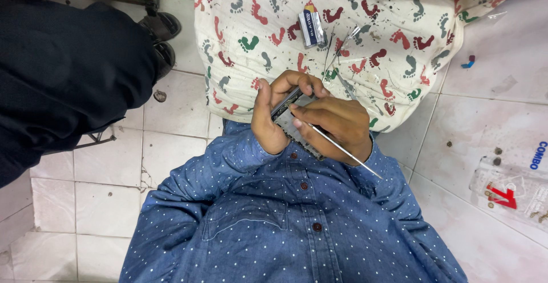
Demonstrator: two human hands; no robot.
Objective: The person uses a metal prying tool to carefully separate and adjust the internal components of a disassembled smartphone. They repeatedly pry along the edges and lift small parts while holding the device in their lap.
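Observation:
My left hand [273,105] grips a small dark flat device [290,124], an opened phone-like body, held close to my chest over my blue dotted shirt. My right hand [337,126] holds a thin metal tool [348,153] like a pen, its tip against the device and its shaft sticking out toward my right elbow. Both hands sit just in front of a cream cloth [365,37] printed with coloured footprints.
On the cloth lie a small white-and-blue box [311,27] and several thin metal tweezers and picks [341,46]. Another person's dark trouser leg [63,71] and sandalled foot [161,27] are at left. A clear plastic packet [511,189] lies on the white tiles at right.

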